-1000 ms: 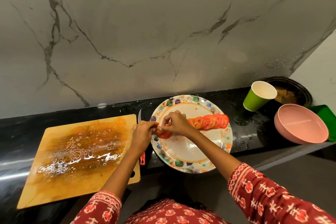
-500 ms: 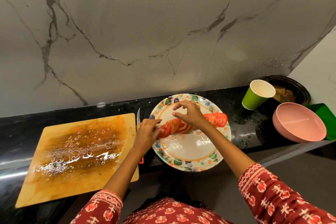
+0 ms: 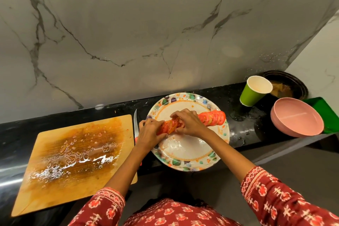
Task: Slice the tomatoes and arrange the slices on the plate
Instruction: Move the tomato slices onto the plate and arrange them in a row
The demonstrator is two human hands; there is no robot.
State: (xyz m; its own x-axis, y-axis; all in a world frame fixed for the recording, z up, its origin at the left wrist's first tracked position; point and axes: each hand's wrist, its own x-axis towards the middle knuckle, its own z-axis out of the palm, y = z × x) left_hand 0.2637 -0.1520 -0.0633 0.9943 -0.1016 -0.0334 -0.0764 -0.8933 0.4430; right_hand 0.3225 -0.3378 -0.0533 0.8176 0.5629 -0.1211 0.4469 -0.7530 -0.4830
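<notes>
Black counter at mid-frame carries the plate (image 3: 185,159), where both hands — left (image 3: 149,134), right (image 3: 190,124) — pinch with curled fingers the slices (image 3: 169,126): soft, wet, slippery — better held lightly by the edges.

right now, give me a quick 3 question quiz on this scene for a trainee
1. True or false: tomato slices lie on the cutting board.
2. Where is the knife? A) on the plate B) between board and plate C) in the pink bowl
3. What are both hands touching?

Key:
1. False; the board holds only juice and seeds.
2. B, on the counter beside the plate.
3. The left hand and right hand handle the tomato slices; more slices are fanned at the right rim.
</notes>
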